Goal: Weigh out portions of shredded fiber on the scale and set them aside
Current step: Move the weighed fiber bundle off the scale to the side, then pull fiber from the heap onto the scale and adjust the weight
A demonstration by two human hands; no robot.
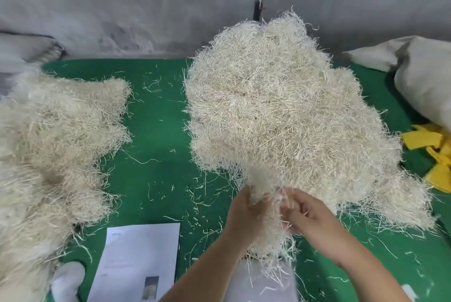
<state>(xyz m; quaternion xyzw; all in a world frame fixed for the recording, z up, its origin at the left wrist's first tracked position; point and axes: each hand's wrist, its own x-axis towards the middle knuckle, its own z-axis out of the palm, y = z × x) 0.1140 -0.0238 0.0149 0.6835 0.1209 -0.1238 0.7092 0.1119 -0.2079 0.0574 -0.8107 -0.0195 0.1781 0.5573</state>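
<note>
Tuft of fiber (268, 218) at 6 o'clock, pinched by left hand (244, 213) and right hand (314, 223) | main heap (288, 111) at 1 o'clock | risk: strands snagged on heap, portion dragged overweight, bits shed.

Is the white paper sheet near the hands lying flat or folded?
Flat. The paper sheet lies spread on the green mat, showing no fold; its lower edge is out of frame.

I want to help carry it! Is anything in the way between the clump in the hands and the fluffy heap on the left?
Nothing tall: only green felt table with stray strands lies between the pale fiber clump and the left heap of shredded fiber.
</note>
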